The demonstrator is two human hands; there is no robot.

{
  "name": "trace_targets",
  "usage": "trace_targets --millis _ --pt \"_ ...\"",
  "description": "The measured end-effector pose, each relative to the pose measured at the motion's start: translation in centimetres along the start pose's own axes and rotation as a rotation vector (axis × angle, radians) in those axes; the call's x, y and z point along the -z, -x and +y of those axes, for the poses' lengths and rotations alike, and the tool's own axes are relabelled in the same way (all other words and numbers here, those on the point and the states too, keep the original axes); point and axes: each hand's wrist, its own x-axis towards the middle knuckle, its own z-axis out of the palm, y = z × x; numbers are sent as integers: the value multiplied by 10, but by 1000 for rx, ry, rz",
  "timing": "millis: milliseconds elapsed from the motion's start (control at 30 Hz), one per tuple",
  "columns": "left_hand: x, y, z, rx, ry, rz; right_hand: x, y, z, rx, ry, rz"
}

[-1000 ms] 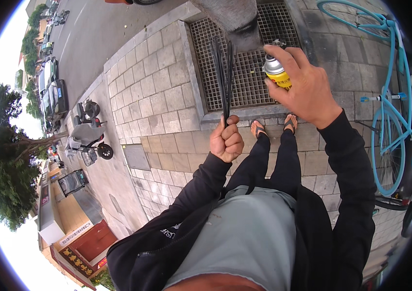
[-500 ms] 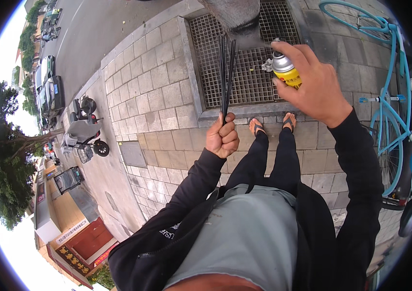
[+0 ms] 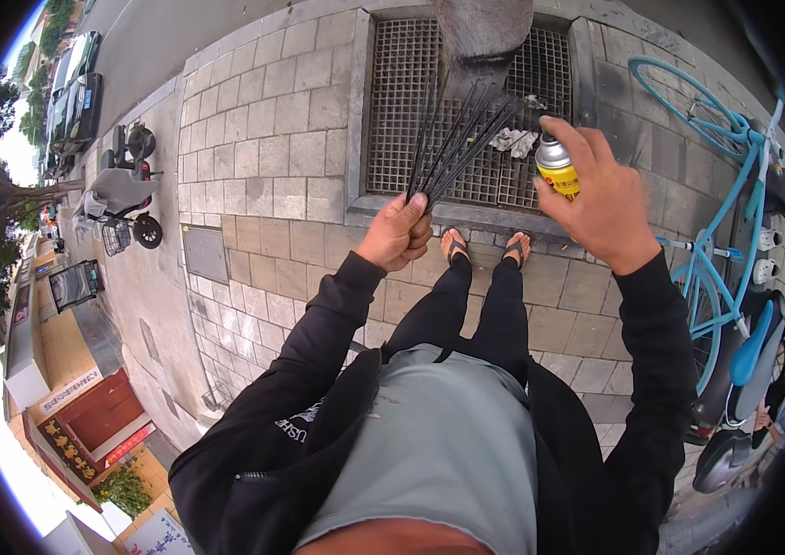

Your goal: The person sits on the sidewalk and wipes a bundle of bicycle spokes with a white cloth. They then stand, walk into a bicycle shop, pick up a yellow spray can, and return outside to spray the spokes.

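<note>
My left hand (image 3: 397, 231) is closed around the lower ends of several thin black sticks (image 3: 455, 153), which fan upward over a metal grate. To the right, my right hand (image 3: 607, 199) grips a yellow spray can (image 3: 555, 176) with a silver top. Its index finger rests on the nozzle, which faces the sticks. A faint dark mist hangs between the can and the sticks. Behind their tips, a tree trunk (image 3: 485, 26) with a dark smudge rises from the grate (image 3: 402, 79). Crumpled whitish paper (image 3: 515, 141) lies on the grate beside the can.
A stone kerb (image 3: 355, 120) frames the grate, just beyond my sandalled feet (image 3: 454, 244). A light-blue bicycle (image 3: 733, 199) stands at the right. Off to the left are a grey metal cover (image 3: 205, 253) in the paving, a covered scooter (image 3: 120, 192) and parked cars (image 3: 76, 111).
The black sticks have spread from a narrow bundle into a wide fan. My left hand has moved slightly left and up; the spray can has moved a little lower. The whole view has shifted.
</note>
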Motion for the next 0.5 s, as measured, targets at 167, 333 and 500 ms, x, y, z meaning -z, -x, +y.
trace_targets --millis 167,333,500 --pt "33 -16 6 -581 -1277 408 -27 2 6 -78 -4 -31" --pt "63 -12 31 -553 -1770 561 -39 -13 -5 -158 -11 -3" --pt "82 -9 51 -693 -1955 487 -52 -35 -18 -191 31 -12"
